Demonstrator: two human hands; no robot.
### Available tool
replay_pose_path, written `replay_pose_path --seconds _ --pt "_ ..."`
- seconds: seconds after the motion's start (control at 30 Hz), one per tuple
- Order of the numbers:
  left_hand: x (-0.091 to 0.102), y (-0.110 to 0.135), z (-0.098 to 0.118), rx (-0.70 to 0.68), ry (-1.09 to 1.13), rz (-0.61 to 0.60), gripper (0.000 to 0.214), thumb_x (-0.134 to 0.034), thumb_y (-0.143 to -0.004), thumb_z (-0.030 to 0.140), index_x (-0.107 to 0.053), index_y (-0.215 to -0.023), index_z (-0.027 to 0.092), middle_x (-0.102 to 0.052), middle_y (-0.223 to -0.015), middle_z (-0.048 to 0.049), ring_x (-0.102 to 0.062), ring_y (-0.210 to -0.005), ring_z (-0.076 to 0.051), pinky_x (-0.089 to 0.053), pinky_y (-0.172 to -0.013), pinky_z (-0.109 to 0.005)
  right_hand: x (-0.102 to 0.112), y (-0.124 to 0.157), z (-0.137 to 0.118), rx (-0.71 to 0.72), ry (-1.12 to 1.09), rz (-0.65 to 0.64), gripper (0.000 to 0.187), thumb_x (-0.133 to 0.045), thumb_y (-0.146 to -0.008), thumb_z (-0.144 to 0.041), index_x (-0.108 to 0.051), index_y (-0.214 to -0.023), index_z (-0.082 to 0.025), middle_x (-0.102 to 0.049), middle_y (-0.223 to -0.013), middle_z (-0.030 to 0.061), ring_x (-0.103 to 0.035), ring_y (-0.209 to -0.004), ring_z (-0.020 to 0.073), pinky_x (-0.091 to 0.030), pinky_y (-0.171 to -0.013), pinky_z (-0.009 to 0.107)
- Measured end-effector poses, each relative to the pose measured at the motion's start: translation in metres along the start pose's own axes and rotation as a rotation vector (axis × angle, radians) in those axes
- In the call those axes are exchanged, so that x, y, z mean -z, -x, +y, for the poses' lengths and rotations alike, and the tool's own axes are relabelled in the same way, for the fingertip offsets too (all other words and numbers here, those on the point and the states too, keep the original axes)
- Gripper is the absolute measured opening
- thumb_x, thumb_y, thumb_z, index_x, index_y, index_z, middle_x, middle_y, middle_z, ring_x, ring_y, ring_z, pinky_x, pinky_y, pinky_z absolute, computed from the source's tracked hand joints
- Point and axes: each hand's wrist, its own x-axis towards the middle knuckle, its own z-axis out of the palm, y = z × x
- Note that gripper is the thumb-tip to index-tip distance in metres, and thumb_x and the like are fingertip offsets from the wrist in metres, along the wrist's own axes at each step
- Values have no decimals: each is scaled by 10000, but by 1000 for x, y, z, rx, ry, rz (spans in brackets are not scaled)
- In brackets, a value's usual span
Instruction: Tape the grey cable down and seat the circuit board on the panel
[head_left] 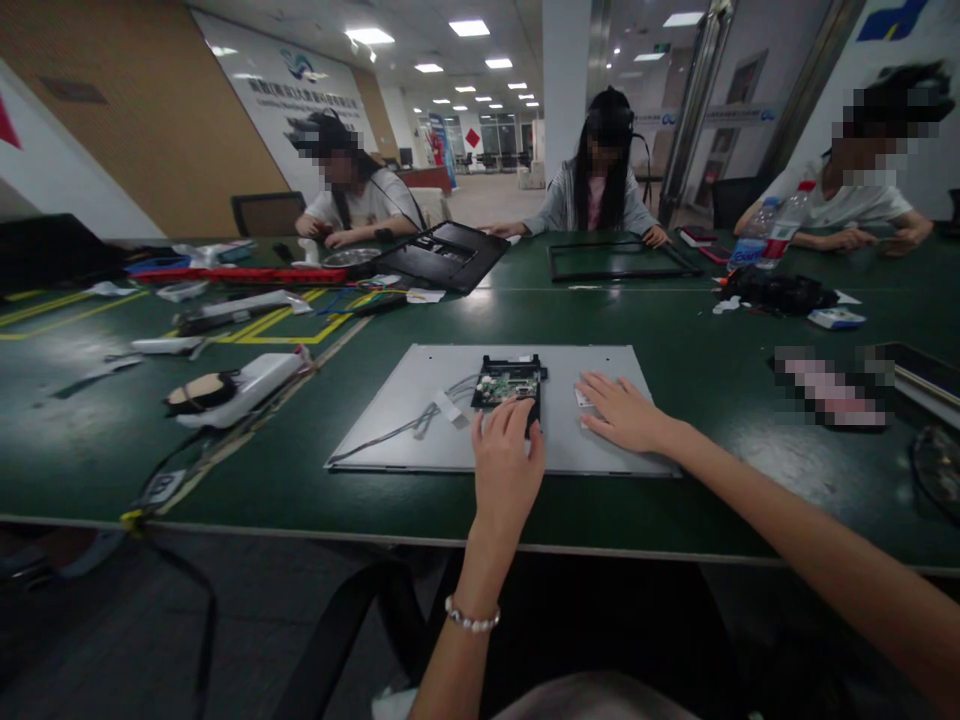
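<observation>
A flat silver-grey panel [450, 440], which looks like the back of a display screen, lies on the green table. On its upper middle sits a green circuit board [506, 384] in a black bracket [517, 361]. My left hand [508, 450] curls its fingers over the near edge of that bracket, thumb on the right side, hiding part of it. Spread flat on the panel's right side is my right hand [619, 412], partly over a small white label [583, 397]. A grey cable [397, 432] with a whitish tape piece [448, 408] runs left from the board.
Left of the panel lies a white wrapped bundle [251, 388]. A black plastic cover [450, 255] and a black frame [619, 262] are across the table by two co-workers. Bottles [784, 230] stand at the far right, near a third person. Phone-like items [919, 380] lie right.
</observation>
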Motion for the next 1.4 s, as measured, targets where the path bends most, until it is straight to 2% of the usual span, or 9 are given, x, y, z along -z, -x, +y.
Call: replay_pose_path --seconds 0.2,0.67,0.83,1.07,1.17,1.27,1.4 --pt "1 2 0 -14 -6 -32 244 -466 -940 164 -613 -1134 186 -676 -1198 -100 -557 -1233 -242 -297 -1132 -484 4 -26 -26 -6 -23 -27 743 -230 -980 -564 -265 -1550 -88 -171 -1629 168 -144 -1502 315 -131 -1187 549" --pt "5 2 1 -7 -2 -70 264 -465 -922 127 -636 -1109 202 -679 -1205 -76 -544 -1253 -225 -283 -1144 -472 -7 -78 -67 0 -37 -4 657 -305 -985 -446 -295 -1528 -77 -179 -1625 193 -156 -1496 337 -145 -1164 596" --pt "5 3 0 -9 -3 -59 233 -473 -913 122 -630 -1068 198 -675 -1203 -87 -556 -1235 -229 -299 -1134 -466 -12 -94 -77 8 -16 -52 649 -375 -959 -332 -253 -1541 -74 -137 -1633 193 -119 -1503 333 -134 -1168 593" --pt "10 0 1 15 -30 -80 222 -454 -919 142 -631 -1043 195 -668 -1208 -94 -559 -1219 -241 -322 -1117 -468 -18 -106 -86 19 3 -40 674 -414 -943 -334 -241 -1546 -90 -138 -1637 180 -120 -1504 330 -143 -1165 593" --pt "21 -13 -13 21 -91 -107 256 -458 -921 175 -625 -1114 189 -648 -1239 -111 -557 -1210 -252 -357 -1088 -452 -20 -106 -90 -3 -42 12 666 -379 -968 -430 -280 -1533 -93 -179 -1627 185 -146 -1500 319 -129 -1172 578" --pt "32 -35 -43 61 -246 -181 367 -493 -913 236 -569 -1265 169 -581 -1337 -150 -487 -1286 -297 -382 -1057 -459 -20 -103 -93 -24 -85 77 670 -309 -984 -527 -327 -1516 -119 -234 -1616 174 -183 -1492 308 -132 -1174 562" --pt "29 -65 -92 174 -496 -369 553 -518 -906 372 -469 -1400 127 -380 -1511 -225 -311 -1394 -410 -316 -1060 -601 -18 -101 -93 -13 -96 82 692 -298 -981 -537 -334 -1512 -94 -241 -1611 182 -198 -1487 321 -141 -1173 562"
